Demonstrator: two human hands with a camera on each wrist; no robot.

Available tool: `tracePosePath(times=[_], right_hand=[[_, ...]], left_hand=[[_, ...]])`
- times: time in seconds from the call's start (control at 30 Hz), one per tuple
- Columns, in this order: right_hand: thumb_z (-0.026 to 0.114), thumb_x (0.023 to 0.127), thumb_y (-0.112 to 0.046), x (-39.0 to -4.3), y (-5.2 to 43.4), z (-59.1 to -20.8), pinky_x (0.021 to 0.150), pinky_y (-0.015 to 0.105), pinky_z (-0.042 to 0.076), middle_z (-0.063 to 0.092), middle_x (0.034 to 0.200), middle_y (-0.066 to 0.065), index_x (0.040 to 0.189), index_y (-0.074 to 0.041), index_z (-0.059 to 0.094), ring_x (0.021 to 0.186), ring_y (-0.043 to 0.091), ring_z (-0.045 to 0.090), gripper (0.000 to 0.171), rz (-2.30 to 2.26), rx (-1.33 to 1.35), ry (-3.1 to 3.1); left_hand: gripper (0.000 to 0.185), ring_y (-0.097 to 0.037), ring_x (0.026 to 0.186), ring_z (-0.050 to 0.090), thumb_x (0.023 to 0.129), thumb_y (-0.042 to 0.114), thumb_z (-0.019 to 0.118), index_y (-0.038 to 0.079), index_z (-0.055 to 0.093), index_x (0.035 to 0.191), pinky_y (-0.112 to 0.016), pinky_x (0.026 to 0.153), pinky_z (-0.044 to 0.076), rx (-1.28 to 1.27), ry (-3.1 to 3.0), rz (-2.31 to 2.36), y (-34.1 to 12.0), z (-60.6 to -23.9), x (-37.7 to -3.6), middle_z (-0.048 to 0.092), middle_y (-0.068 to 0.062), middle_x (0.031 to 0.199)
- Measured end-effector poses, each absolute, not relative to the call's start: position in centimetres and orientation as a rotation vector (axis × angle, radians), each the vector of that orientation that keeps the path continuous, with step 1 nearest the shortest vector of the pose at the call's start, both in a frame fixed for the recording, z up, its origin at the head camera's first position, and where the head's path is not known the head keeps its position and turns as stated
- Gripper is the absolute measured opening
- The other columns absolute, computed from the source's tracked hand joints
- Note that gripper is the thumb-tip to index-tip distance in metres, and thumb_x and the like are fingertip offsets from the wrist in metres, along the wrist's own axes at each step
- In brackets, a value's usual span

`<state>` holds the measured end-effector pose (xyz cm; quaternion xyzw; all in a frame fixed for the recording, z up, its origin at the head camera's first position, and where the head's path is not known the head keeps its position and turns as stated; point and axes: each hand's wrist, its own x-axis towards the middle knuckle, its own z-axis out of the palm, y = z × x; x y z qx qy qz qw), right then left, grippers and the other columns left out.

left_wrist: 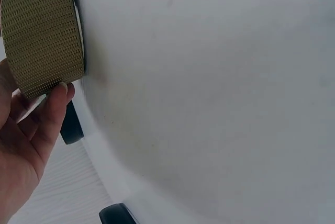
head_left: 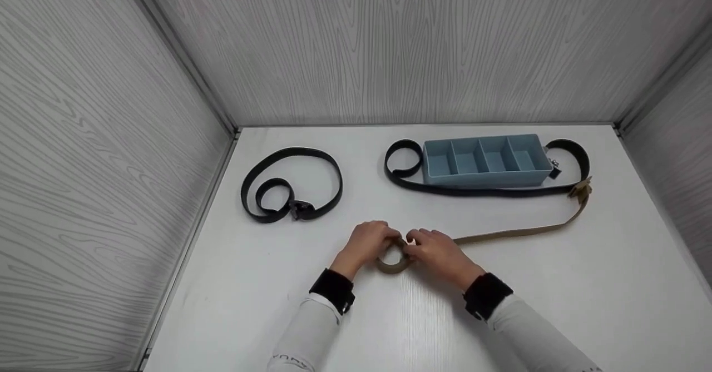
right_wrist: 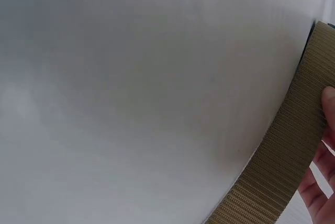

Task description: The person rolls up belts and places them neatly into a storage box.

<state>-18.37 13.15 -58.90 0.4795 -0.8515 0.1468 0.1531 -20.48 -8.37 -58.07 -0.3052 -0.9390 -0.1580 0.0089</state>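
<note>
A tan woven webbing belt (head_left: 512, 233) is partly wound into a round coil (head_left: 392, 269) standing on its edge at the middle of the table. My left hand (head_left: 366, 245) grips the coil's far left side, thumb and fingers on the webbing (left_wrist: 42, 30). From the right, my right hand (head_left: 443, 256) pinches the belt where it meets the coil, its thumb flat on the strap (right_wrist: 277, 166) in the right wrist view. The unwound length runs right to a tan buckle (head_left: 581, 190), beside a black belt (head_left: 478, 192).
A light blue tray (head_left: 486, 180) with several compartments stands at the back right, the black belt curving along its front and ends. A small dark clip (head_left: 555, 172) lies at its right end. Another black belt (head_left: 297, 152), loosely looped, lies back left. Grey wood-grain walls enclose the table.
</note>
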Motion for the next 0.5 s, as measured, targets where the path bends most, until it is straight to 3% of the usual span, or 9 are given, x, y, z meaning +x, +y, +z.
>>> tracePosePath(times=[0.17,0.33,0.5], right_hand=[[0.074,0.084,-0.011,-18.5,12.9,-58.8,0.082,0.036,0.052,0.059,0.124,0.010,0.092,-0.013,0.075,0.111,0.025,0.056,0.009,0.537,1.430,-2.420],[0.073,0.083,-0.007,-18.2,12.3,-59.1,0.083,0.033,0.051,0.063,0.111,0.009,0.090,-0.010,0.072,0.111,0.025,0.057,0.009,0.590,1.457,-2.374],[0.072,0.086,-0.007,-18.0,11.6,-59.1,0.079,0.033,0.051,0.063,0.099,0.004,0.088,-0.010,0.072,0.105,0.024,0.055,0.004,0.649,1.372,-2.439]], left_hand=[[0.009,-0.019,0.082,0.066,0.089,0.021,0.072,0.020,0.077,0.096,-0.036,0.069,0.051,-0.685,-3.021,-0.551,-8.0,-58.5,-20.0,0.070,0.002,0.086],[0.010,-0.022,0.083,0.067,0.089,0.017,0.070,0.013,0.076,0.095,-0.038,0.068,0.052,-0.441,-3.077,-0.611,-8.1,-58.3,-19.4,0.069,-0.002,0.088],[0.017,-0.023,0.086,0.067,0.088,0.015,0.067,0.010,0.073,0.103,-0.039,0.069,0.052,-0.292,-3.112,-0.686,-8.6,-57.6,-19.0,0.070,-0.005,0.096]])
